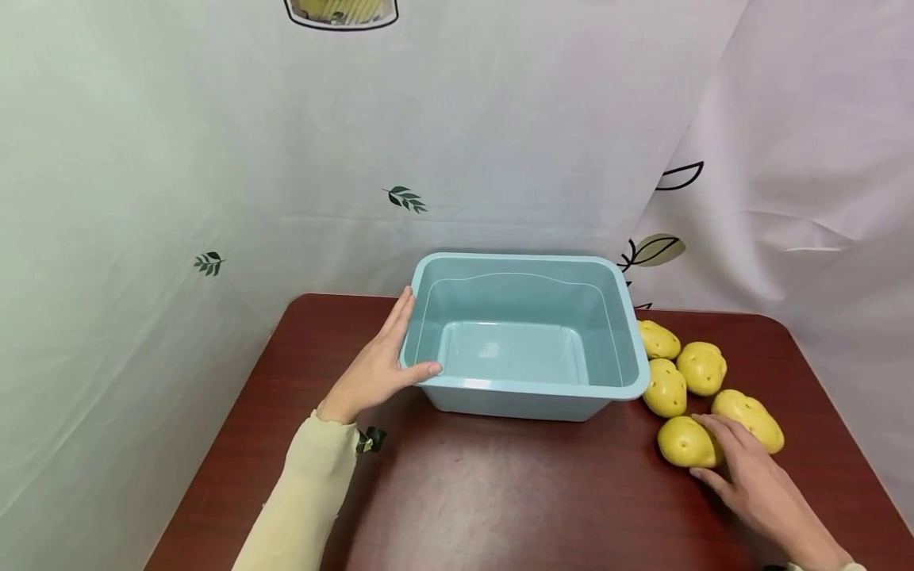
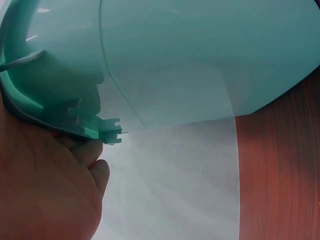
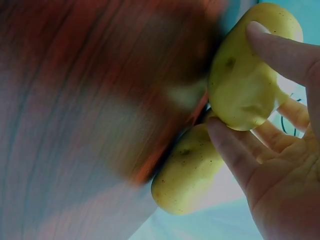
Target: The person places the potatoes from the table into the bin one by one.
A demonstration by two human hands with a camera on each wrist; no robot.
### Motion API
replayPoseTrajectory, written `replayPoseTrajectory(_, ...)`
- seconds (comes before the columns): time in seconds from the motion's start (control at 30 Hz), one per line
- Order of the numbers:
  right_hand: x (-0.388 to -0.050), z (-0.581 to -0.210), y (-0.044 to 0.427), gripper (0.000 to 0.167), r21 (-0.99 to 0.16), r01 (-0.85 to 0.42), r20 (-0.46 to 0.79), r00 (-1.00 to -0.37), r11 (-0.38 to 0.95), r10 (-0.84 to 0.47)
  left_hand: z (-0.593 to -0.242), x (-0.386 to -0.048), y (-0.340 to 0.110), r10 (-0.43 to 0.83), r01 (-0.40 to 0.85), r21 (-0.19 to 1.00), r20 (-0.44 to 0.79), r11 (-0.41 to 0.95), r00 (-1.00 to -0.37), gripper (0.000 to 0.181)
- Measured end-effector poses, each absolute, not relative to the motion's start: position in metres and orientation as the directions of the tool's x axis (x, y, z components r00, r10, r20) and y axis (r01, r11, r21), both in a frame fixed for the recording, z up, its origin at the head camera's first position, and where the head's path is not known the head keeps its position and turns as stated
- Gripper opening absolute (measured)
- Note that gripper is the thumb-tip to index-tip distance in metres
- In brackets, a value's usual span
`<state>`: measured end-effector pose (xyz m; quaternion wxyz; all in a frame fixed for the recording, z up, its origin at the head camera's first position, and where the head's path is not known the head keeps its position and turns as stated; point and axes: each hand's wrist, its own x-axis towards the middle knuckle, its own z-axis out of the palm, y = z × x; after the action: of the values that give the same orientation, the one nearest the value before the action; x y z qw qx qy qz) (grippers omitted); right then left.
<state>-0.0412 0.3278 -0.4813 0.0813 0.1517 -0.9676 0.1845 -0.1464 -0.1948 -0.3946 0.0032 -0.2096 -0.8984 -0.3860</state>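
Right hand [image 1: 760, 480] is placed around a yellow potato [image 1: 684, 442], which lies on the table [image 1: 493, 492] at the right and in front of the tub [image 1: 500, 387]. Its thumb is on one side of this potato and the fingers are on the other side, so the hand is closed around it; in the right wrist view, the thumb tip rests upon the yellow skin. Whether the potato is lifted from the table, I cannot tell.

Four other potatoes lie near. One oblong potato [image 1: 750, 422] is just beside the fingers, a rounder potato [image 1: 702, 369] is farther back, and two more potatoes [image 1: 666, 390] stand close to the right side of the tub, partly hidden by its rim.

Left hand [image 1: 373, 371] holds the left front corner of this light blue plastic tub, with the thumb over the rim and the fingers along the outer left side. A cream sleeve [image 1: 307, 484] covers the left forearm. The table is reddish brown, and behind it hangs a white cloth [image 1: 528, 135] with printed leaves [image 1: 405, 199].
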Motion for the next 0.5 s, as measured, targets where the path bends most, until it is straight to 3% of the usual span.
replayPoseTrajectory(0.5, -0.0428, -0.4776, 0.3234, 0.077, -0.351, -0.318, 0.255, -0.938, 0.881, -0.237, -0.3947, -0.1452, -0.1951, 0.372, 0.378, 0.685, 0.166, 0.623, -0.913, 0.106)
